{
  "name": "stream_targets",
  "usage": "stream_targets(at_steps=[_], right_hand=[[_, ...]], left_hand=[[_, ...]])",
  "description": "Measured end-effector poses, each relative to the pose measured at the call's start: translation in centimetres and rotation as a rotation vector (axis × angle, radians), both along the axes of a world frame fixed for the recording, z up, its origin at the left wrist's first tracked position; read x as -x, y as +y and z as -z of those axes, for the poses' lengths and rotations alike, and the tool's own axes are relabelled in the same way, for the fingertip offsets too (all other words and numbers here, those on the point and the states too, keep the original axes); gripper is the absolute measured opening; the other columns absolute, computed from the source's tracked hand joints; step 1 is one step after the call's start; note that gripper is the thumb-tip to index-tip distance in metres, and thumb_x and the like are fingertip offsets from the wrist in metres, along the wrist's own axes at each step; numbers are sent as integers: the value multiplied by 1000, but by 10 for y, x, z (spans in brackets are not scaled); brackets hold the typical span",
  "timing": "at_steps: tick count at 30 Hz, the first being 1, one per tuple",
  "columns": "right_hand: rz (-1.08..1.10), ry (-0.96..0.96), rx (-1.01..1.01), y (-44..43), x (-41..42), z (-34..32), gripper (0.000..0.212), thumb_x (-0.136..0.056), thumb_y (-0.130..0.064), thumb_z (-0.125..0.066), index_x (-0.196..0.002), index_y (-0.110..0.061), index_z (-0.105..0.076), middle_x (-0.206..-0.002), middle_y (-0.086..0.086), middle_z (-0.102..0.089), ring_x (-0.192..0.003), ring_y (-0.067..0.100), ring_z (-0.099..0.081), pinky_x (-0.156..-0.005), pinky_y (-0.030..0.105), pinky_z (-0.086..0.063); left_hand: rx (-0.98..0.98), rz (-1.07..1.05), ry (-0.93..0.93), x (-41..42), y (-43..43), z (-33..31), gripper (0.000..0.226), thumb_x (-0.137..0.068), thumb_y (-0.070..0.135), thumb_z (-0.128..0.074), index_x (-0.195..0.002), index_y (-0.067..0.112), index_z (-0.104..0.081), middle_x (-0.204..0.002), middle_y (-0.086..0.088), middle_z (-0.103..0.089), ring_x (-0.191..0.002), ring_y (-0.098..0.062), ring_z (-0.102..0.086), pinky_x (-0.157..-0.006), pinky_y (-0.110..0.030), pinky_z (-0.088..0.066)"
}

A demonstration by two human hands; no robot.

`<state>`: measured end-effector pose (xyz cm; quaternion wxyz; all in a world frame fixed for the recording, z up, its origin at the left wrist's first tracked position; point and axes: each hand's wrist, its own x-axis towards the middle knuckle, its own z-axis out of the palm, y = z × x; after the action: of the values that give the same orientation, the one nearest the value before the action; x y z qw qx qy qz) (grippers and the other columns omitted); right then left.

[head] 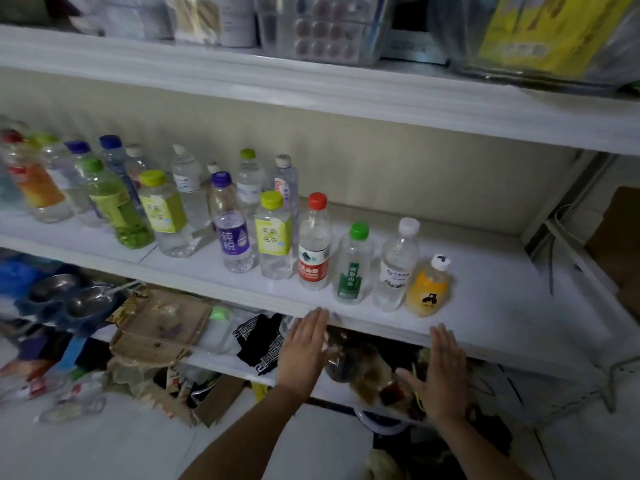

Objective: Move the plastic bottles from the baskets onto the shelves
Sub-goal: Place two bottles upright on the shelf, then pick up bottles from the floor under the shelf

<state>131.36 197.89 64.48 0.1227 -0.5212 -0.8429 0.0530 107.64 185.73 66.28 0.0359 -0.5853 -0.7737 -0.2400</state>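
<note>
Several plastic bottles stand upright along the white middle shelf [485, 299]. The row ends on the right with a red-capped bottle [314, 244], a green-capped bottle [353, 265], a clear white-capped bottle [396, 268] and a small orange bottle [427, 289]. My left hand [304, 348] is flat with fingers together, just below the shelf's front edge, holding nothing. My right hand [443, 379] is spread, palm down, in front of the shelf below the orange bottle, also holding nothing. No basket is in view.
The top shelf [311, 84] carries clear boxes and a yellow bag [540, 32]. The lower shelf holds a black cloth [259, 341], paper bags, steel bowls [86, 299] and clutter. White tiled floor lies below. The middle shelf's right end is bare.
</note>
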Motion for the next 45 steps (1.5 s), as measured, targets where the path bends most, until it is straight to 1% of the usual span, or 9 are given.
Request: stream_targets(at_steps=[2,7,14,23,27,33,37,41,45], right_hand=[[-36,-31,23,-24,22,6,113,-62,-74,-63,-144,-3,-31,-151,18,-31,-138,34,-30,-109,54,-31],[-285,-87,103,-98,126,11,103,-77,-84,-10,-145,-10,-32,-151,14,-31,-139,30,-28,-112,49,-20],[-735,-176,79,-198,280,-1,89,-83,-78,-12,-140,-14,-40,-145,13,-45,-134,27,-27,-108,43,-16],[-1055,-202,133,-262,403,8,116,-61,-92,-10,-153,-23,-1,-159,-1,9,-148,21,7,-116,39,8],[-1093,-216,146,-275,455,12,103,-81,-71,-48,-152,-24,9,-160,2,14,-147,22,12,-116,40,8],[-1185,-244,177,-271,548,23,107,-72,-84,-35,-151,-27,10,-160,2,16,-147,22,12,-117,43,6],[-1222,-214,233,-271,605,33,102,-80,-66,-56,-152,-26,4,-160,3,12,-147,22,11,-117,42,4],[-1288,-249,255,-283,635,43,103,-81,-66,-54,-152,-22,6,-160,4,15,-147,21,14,-117,40,7],[-1299,-300,257,-294,665,49,102,-82,-67,-53,-153,-23,5,-160,3,13,-147,22,11,-118,41,4]], left_hand=[[106,-84,69,33,-40,9,73,-89,62,-30,-139,11,-49,-139,-7,-54,-127,-23,-53,-113,-39,-31],[280,-403,15,119,-163,27,80,-93,67,-9,-148,11,-25,-150,-10,-39,-137,-27,-39,-114,-39,-15],[328,-807,-49,181,-309,28,78,-95,63,-9,-149,10,-27,-153,-11,-29,-140,-29,-29,-115,-38,-1],[405,-1149,-99,212,-409,47,82,-91,65,4,-153,14,-13,-159,-9,-15,-146,-28,-11,-115,-37,12],[440,-1215,-157,241,-422,54,79,-93,64,-5,-151,13,-17,-157,-10,-19,-145,-25,-7,-116,-37,13],[483,-1328,-101,308,-418,46,85,-90,65,-19,-153,13,3,-160,-10,5,-146,-27,13,-114,-39,17],[516,-1382,-183,355,-419,43,83,-87,65,-21,-150,11,-21,-155,-13,-23,-145,-29,-9,-115,-42,1],[529,-1391,-279,364,-433,57,84,-85,64,-24,-149,10,-23,-154,-13,-29,-148,-24,10,-116,-43,-2],[558,-1411,-324,386,-449,56,84,-85,64,-24,-146,7,-32,-151,-14,-37,-144,-32,-14,-115,-41,-1]])
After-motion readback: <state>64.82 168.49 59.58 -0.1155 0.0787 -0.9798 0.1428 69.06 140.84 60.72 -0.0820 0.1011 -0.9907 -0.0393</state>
